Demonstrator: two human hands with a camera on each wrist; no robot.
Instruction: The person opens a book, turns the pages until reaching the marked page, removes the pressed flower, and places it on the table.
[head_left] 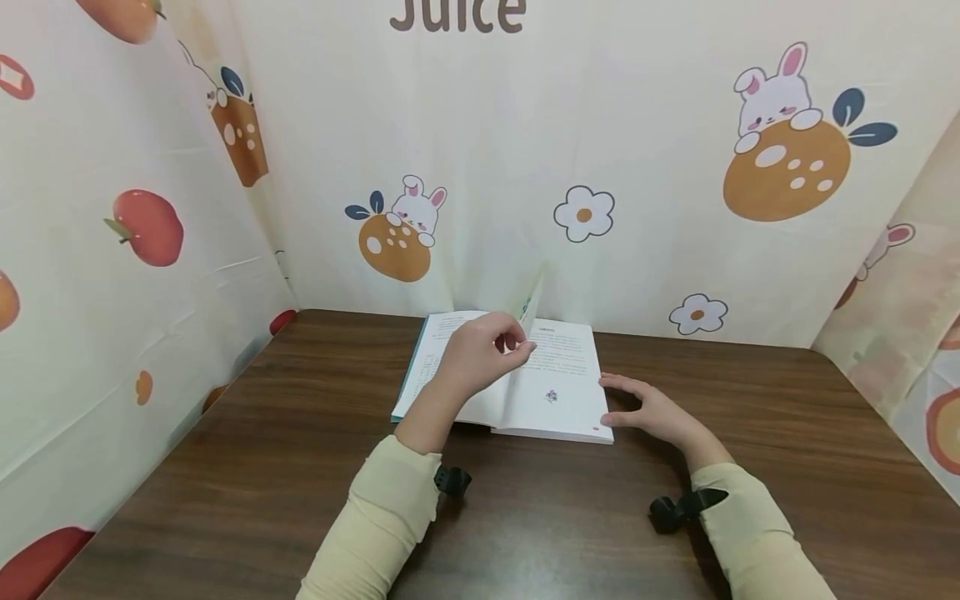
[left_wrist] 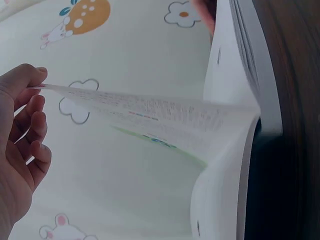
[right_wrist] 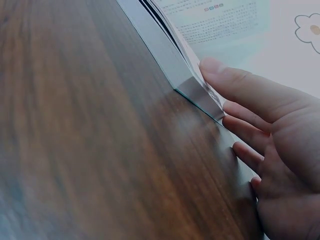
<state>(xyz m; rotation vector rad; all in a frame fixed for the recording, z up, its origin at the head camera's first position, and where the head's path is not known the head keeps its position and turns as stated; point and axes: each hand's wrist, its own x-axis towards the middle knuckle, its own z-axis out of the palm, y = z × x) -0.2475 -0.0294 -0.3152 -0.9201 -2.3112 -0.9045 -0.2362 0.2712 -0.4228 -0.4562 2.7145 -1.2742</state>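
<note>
An open book (head_left: 564,417) lies on the table near the wall, printed pages up. Over its middle, my left hand (head_left: 483,354) pinches the edge of a single raised page (left_wrist: 150,110) between thumb and index finger, the other fingers loosely curled. That page stands up from the spine in the left wrist view. At the book's right side is my right hand (head_left: 652,414), its thumb (right_wrist: 235,82) at the edge of the top pages. Its other fingers reach along the side edge of the page block, loosely extended.
Dark wooden table (head_left: 247,500) under the book. A pale cloth (head_left: 495,125) printed with rabbits, fruit and flowers hangs right behind the book, with more cloth at both sides. A black strap with a small camera (head_left: 675,510) sits on each wrist.
</note>
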